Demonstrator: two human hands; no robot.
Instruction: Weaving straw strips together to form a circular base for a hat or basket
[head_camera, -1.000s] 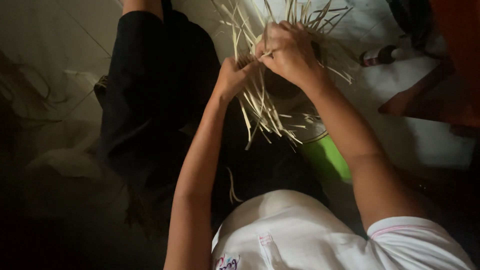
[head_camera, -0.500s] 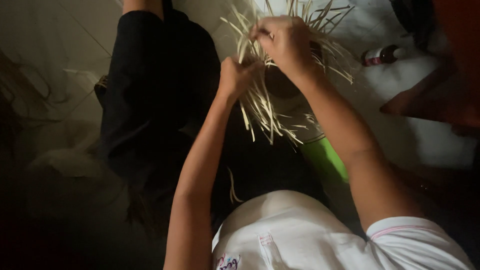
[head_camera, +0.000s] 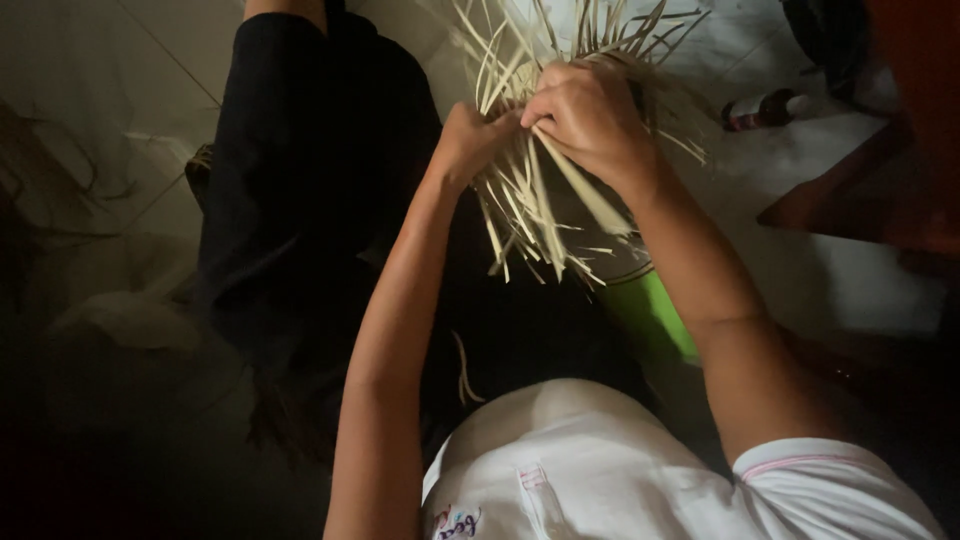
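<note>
A bundle of pale straw-coloured strips fans out above my lap, partly woven together, with loose ends pointing up and down. My left hand grips the strips on the left side of the bundle. My right hand is closed on a few strips at the top, one wide strip running down from under its fingers. Beneath the bundle a bright green cylindrical object shows, mostly hidden by the strips and my right forearm.
My legs in black trousers stretch over a pale tiled floor. A dark bottle with a white cap lies at the upper right. Another person's bare foot rests at the right. One loose strip lies on my lap.
My right hand has slid from the top of the bundle down and leftward toward my left hand, pulling a strip along. The left hand has stayed on the bundle.
</note>
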